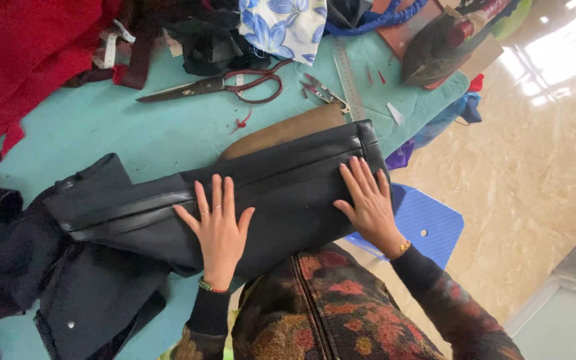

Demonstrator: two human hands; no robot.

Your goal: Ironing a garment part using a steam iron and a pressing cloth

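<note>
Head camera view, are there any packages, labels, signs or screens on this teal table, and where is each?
White tape-like strip: far left by the red fabric, long and narrow; markings too small to tell.
Small white tag: on the red-handled scissors, pale square.
No packages, signs or screens show.

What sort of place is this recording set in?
Probably a tailoring or sewing workshop: both hands press flat on a black garment on a teal cutting table, with large scissors, a ruler and fabric scraps nearby.
</note>
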